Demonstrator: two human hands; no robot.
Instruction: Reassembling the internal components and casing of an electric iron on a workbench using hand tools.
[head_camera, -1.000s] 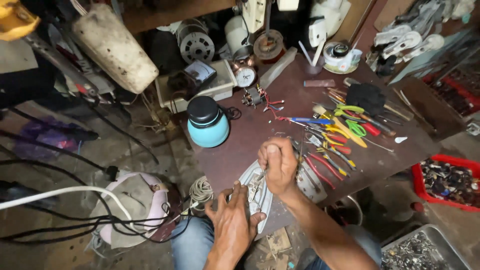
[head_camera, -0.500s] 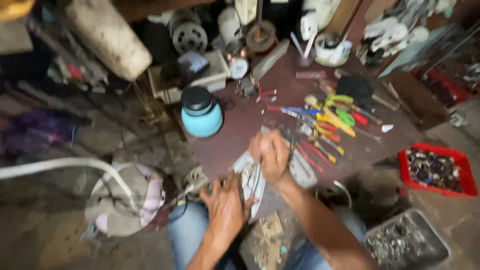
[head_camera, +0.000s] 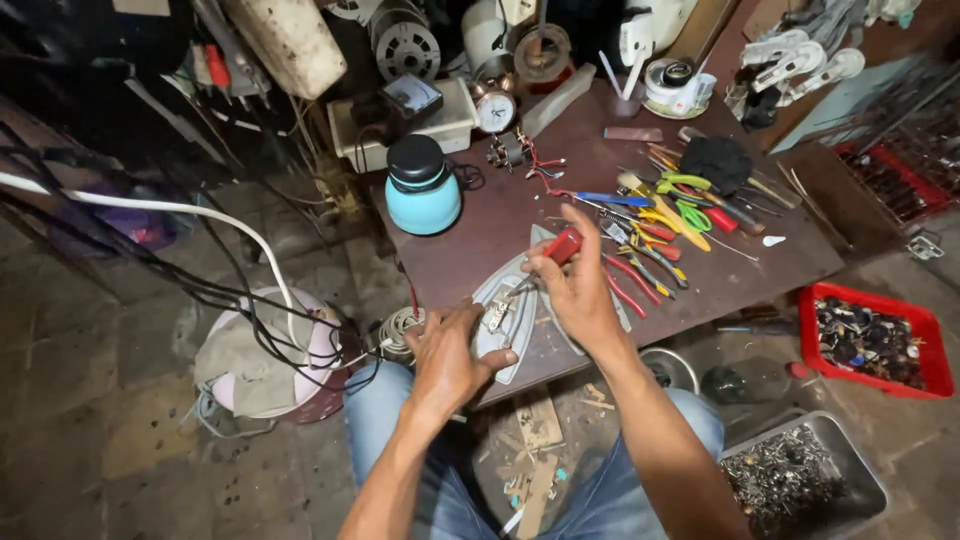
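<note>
At the table (head_camera: 480, 240) edge, left hand (head_camera: 450, 355) grips the iron plate (head_camera: 515, 315); right hand (head_camera: 575, 285) fingers hold a red-handled screwdriver (head_camera: 560, 247) beside crowded tools (head_camera: 670, 215).

Both bare forearms are reaching up from the near edge, converging toward the middle. The left hand (head_camera: 447, 357) is lying palm down with its back to the camera, fingers curling forward and to the right, thumb spreading out to the right side. The right hand (head_camera: 577, 283) is sitting a little farther and to the right, wrist bending inward, fingers closing in a pinching grip with the index finger pointing up and away. The two hands are staying close together, just apart
</note>
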